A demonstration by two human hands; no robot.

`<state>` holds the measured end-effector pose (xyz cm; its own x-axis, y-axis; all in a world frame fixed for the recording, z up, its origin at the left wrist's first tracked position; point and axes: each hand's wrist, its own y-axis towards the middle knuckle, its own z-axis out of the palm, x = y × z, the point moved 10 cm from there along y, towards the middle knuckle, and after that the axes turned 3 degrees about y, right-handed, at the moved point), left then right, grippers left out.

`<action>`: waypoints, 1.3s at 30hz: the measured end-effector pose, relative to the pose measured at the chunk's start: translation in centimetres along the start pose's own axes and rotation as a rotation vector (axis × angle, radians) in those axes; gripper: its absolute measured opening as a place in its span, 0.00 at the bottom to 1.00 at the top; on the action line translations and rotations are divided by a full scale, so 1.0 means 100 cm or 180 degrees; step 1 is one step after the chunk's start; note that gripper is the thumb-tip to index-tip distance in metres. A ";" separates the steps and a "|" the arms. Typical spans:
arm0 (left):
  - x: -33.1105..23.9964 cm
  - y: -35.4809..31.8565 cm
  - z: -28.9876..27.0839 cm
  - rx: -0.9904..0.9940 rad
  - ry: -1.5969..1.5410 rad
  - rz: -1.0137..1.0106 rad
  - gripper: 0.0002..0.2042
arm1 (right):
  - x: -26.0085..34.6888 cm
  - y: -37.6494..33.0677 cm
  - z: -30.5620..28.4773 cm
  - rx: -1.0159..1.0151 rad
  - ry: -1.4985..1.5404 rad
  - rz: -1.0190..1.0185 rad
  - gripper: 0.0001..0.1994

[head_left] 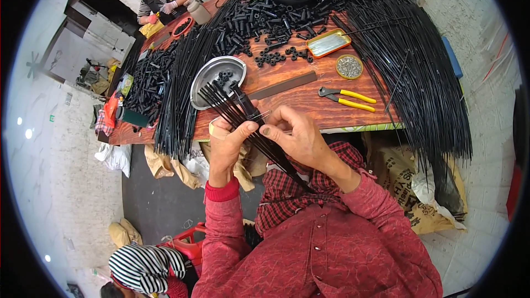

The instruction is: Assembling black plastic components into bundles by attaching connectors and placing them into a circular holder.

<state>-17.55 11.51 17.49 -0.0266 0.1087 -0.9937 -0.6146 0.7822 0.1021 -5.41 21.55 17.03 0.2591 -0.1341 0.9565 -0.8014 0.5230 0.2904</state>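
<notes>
My left hand (227,142) is closed around a bundle of thin black rods (276,155), which slants from above the hand down to my lap. A black tubular plastic fitting (247,105) sits against the rods between my hands. My right hand (298,137) pinches at the fitting's near end, thumb and forefinger together. Thin, light, wire-like lines show by those fingertips; what exactly they hold is too small to make out. Just beyond my hands is a metal bowl (195,87) with a few black fittings inside.
Yellow-handled nippers (356,100), a round tin (349,67) of small metal bits, a yellow tray (328,43) of thin wires and a dark flat bar (284,85) lie on the wooden table (309,113). Black rods (406,60) and fittings (265,14) are heaped around. Two people sit at left.
</notes>
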 end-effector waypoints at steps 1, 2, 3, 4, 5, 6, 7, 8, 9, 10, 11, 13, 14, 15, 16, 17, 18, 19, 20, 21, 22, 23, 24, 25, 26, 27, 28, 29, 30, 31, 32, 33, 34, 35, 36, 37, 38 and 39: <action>0.001 0.000 0.001 0.0034 -0.0066 -0.0011 0.20 | 0.003 0.001 -0.004 -0.0099 0.0017 -0.0046 0.14; 0.001 -0.001 0.003 0.0068 -0.0132 -0.0021 0.18 | 0.007 0.002 -0.008 -0.0198 0.0034 -0.0092 0.15; -0.001 0.000 0.002 0.0042 -0.0137 0.0002 0.18 | 0.015 0.003 -0.010 -0.0281 -0.0231 -0.0270 0.15; -0.002 0.001 0.003 0.0047 -0.0140 0.0000 0.18 | 0.015 0.004 -0.010 -0.0286 -0.0234 -0.0268 0.15; -0.003 0.002 0.004 0.0028 -0.0088 0.0038 0.18 | 0.019 0.004 -0.011 -0.0390 -0.0439 -0.0351 0.14; -0.005 0.003 0.004 0.0008 -0.0034 0.0077 0.19 | 0.023 0.003 -0.012 -0.0495 -0.0643 -0.0434 0.13; -0.004 0.003 0.004 0.0007 -0.0036 0.0071 0.19 | 0.024 0.003 -0.010 -0.0494 -0.0643 -0.0428 0.13; -0.004 0.005 0.005 0.0036 -0.0023 0.0058 0.19 | 0.030 0.000 -0.011 -0.0608 -0.0855 -0.0553 0.12; -0.003 0.006 0.006 0.0065 -0.0009 0.0045 0.19 | 0.036 -0.002 -0.012 -0.0722 -0.1066 -0.0677 0.11; -0.002 0.006 0.006 0.0065 -0.0012 0.0041 0.19 | 0.036 -0.001 -0.010 -0.0722 -0.1068 -0.0672 0.11; -0.001 0.007 0.007 0.0078 -0.0042 0.0031 0.19 | 0.036 0.000 -0.010 -0.0765 -0.1007 -0.0650 0.11; -0.001 0.007 0.009 0.0098 -0.0072 0.0018 0.19 | 0.034 0.001 -0.012 -0.0815 -0.0948 -0.0624 0.10; -0.004 0.006 0.009 0.0042 -0.0070 0.0015 0.19 | 0.031 0.001 -0.011 -0.0771 -0.0956 -0.0598 0.11; -0.004 0.007 0.009 -0.0015 -0.0068 0.0012 0.18 | 0.028 0.002 -0.011 -0.0727 -0.0964 -0.0571 0.12; -0.005 0.006 0.008 -0.0020 -0.0065 0.0015 0.18 | 0.027 0.002 -0.012 -0.0722 -0.0961 -0.0574 0.12; -0.004 0.006 0.007 0.0020 -0.0070 0.0002 0.18 | 0.025 0.001 -0.011 -0.0627 -0.0966 -0.0555 0.11; -0.003 0.006 0.007 0.0060 -0.0075 -0.0012 0.19 | 0.023 0.001 -0.010 -0.0531 -0.0970 -0.0535 0.11; -0.002 0.005 0.007 0.0059 -0.0075 -0.0018 0.19 | 0.023 0.001 -0.011 -0.0530 -0.0968 -0.0528 0.11; 0.000 0.006 0.006 0.0040 -0.0165 -0.0034 0.19 | 0.025 0.000 -0.010 -0.0477 -0.0840 -0.0611 0.10; 0.003 0.007 0.005 0.0022 -0.0256 -0.0051 0.19 | 0.027 -0.001 -0.009 -0.0425 -0.0712 -0.0693 0.10; 0.006 0.009 0.003 0.0020 -0.0259 -0.0054 0.19 | 0.025 0.000 -0.010 -0.0422 -0.0714 -0.0689 0.10; 0.009 0.011 0.001 0.0028 -0.0271 -0.0068 0.19 | 0.020 0.000 -0.009 -0.0377 -0.0592 -0.0663 0.10; 0.011 0.012 -0.001 0.0036 -0.0282 -0.0082 0.19 | 0.015 0.001 -0.009 -0.0331 -0.0471 -0.0637 0.09; 0.014 0.013 -0.002 0.0048 -0.0324 -0.0134 0.20 | 0.011 0.001 -0.011 -0.0329 -0.0472 -0.0632 0.09; 0.014 0.014 -0.003 0.0046 -0.0328 -0.0137 0.20 | -0.005 0.004 -0.008 -0.0096 -0.0153 -0.0230 0.10; 0.014 0.015 -0.003 0.0090 -0.0313 -0.0116 0.20 | -0.020 0.005 -0.003 0.0136 0.0165 0.0171 0.10; 0.013 0.015 -0.002 0.0138 -0.0300 -0.0095 0.20 | -0.019 0.006 -0.004 0.0137 0.0161 0.0176 0.10; 0.011 0.015 0.000 0.0136 -0.0306 -0.0096 0.20 | -0.021 0.006 -0.004 0.0169 0.0211 0.0296 0.10; 0.010 0.016 0.001 0.0126 -0.0298 -0.0112 0.19 | -0.024 0.006 -0.003 0.0202 0.0260 0.0416 0.10; 0.008 0.016 0.003 0.0117 -0.0288 -0.0126 0.19 | -0.026 0.007 -0.003 0.0206 0.0255 0.0416 0.10; 0.009 0.016 0.003 0.0114 -0.0294 -0.0122 0.19 | -0.029 0.009 -0.005 0.0110 0.0333 0.0313 0.11; 0.007 0.016 0.004 0.0128 -0.0233 -0.0066 0.19 | -0.028 0.010 -0.008 0.0014 0.0410 0.0210 0.11; 0.006 0.015 0.003 0.0132 -0.0171 -0.0013 0.18 | -0.025 0.010 -0.008 0.0028 0.0408 0.0213 0.11; 0.007 0.014 0.002 0.0120 -0.0177 -0.0012 0.18 | -0.024 0.009 -0.006 0.0120 0.0338 0.0386 0.12; 0.007 0.014 0.000 0.0105 -0.0160 0.0007 0.18 | -0.026 0.008 -0.004 0.0211 0.0267 0.0558 0.12; 0.007 0.014 0.000 0.0101 -0.0144 0.0026 0.17 | -0.028 0.009 -0.004 0.0212 0.0262 0.0560 0.12; 0.007 0.014 0.000 0.0101 -0.0149 0.0025 0.17 | -0.033 0.009 -0.004 0.0228 0.0275 0.0577 0.13; 0.005 0.013 0.002 0.0157 -0.0143 0.0025 0.17 | -0.036 0.010 -0.004 0.0244 0.0288 0.0594 0.13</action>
<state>-18.19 12.75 17.17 0.0048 0.1415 -0.9899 -0.5748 0.8105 0.1131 -6.91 22.86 13.83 0.1470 0.0371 0.9884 -0.8777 0.4658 0.1130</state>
